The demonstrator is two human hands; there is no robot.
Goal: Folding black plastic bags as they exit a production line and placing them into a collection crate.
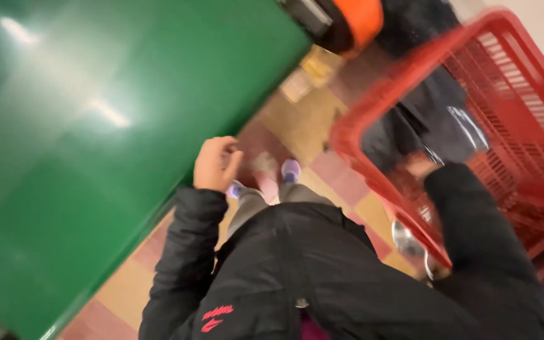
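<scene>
While my right hand (424, 169) reaches into the red slatted plastic basket (511, 94), its grip hidden, I'd move slowly among the dark items inside, my left hand (216, 164) loosely curled, empty, beside the glossy green worktop (96, 126)

Green surface (83, 145): glossy, fills the left of the frame, ceiling lights mirrored in it.
Floor (297, 119): checkered tan and reddish tiles, centre.
Shoes (289, 170): pale, centre, blurred.
Orange-and-black object (347, 19): top centre, too blurred to tell.
</scene>
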